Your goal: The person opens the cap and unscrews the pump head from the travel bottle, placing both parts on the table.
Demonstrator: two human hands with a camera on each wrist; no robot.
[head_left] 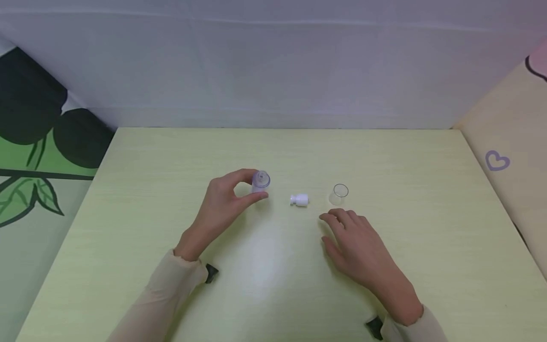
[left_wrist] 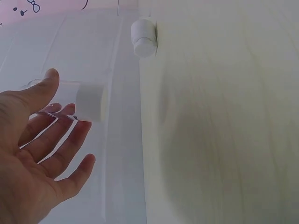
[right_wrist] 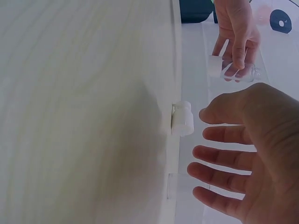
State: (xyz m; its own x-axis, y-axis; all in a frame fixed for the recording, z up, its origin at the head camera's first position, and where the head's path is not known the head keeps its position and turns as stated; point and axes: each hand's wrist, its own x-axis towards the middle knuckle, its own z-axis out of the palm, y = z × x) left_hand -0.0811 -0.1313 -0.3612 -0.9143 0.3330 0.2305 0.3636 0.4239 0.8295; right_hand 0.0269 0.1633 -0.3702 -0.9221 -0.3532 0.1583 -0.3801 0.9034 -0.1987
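Note:
Between its thumb and fingers, my left hand [head_left: 225, 195] holds a small clear bottle [head_left: 261, 180] upright above the table. The left wrist view shows the bottle's white bottom part [left_wrist: 91, 101] beyond the fingertips. A small white pump head [head_left: 300, 200] lies on its side on the table between the two hands. To its right stands a clear open-rimmed cap [head_left: 340, 191]. My right hand [head_left: 359, 247] hovers just in front of the cap, fingers apart and relaxed, holding nothing. In the right wrist view, its fingertips [right_wrist: 200, 151] overlap the area near the pump head and cap.
The pale wooden table [head_left: 265, 294] ends at the back against a whitish cloth wall [head_left: 273, 71]. A patterned panel [head_left: 30, 199] borders the left side, and a beige panel with a drawn heart [head_left: 497, 160] the right.

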